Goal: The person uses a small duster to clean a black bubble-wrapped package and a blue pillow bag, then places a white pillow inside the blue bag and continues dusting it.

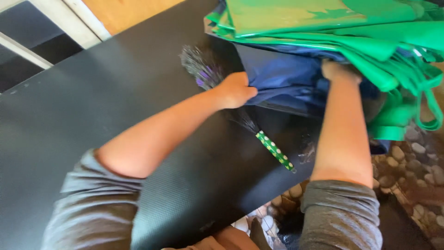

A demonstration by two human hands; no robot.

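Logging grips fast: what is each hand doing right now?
Left hand: closed, pinching the edge of the dark blue fabric.
Right hand: pushed under the green fabric stack; fingers hidden, grip cannot be told.

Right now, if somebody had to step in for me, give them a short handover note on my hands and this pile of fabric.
Left hand: gripping the edge of the dark blue fabric at the bottom of the stack.
Right hand: pushed in under the green fabric pile, fingers hidden.
A small brush with a green dotted handle lies on the black mat, bristles partly under the left forearm.
Done: both hands are into the stack.
Left: the blue layer is not yet out; the green pile sits on top of it.
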